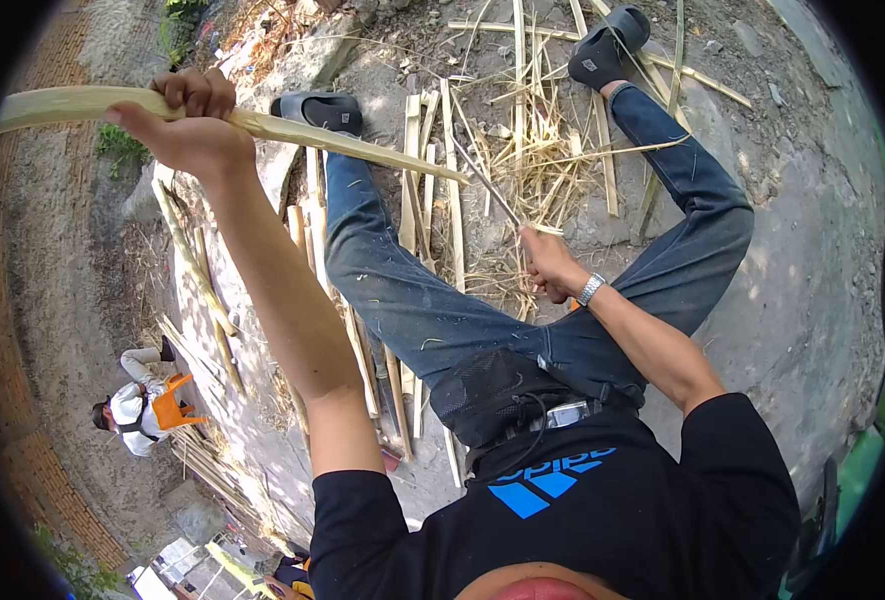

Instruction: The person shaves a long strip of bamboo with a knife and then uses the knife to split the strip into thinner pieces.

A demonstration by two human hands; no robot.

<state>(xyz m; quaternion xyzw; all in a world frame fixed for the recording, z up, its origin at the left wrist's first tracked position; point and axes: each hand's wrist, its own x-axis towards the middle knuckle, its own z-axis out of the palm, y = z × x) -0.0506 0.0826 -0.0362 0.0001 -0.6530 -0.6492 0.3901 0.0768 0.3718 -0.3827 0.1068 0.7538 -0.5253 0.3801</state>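
My left hand point(198, 125) is raised at the upper left, fingers wrapped round a long, pale bamboo strip point(343, 147). The strip runs from the left edge of the view to a narrow tip above my lap. My right hand point(553, 265), with a metal watch point(591, 289) on the wrist, is closed on a knife in front of my lap. The thin blade point(488, 183) points up and left, its far part close to the strip's tip. Curled shavings point(548, 185) lie in a heap on the ground between my legs.
Split strips point(410, 175) lie between my feet, and longer poles point(198, 260) are on the ground to my left. A seated person point(148, 405) in white is farther left, beside an orange chair point(175, 405). Brick edging point(38, 470) runs along the far left.
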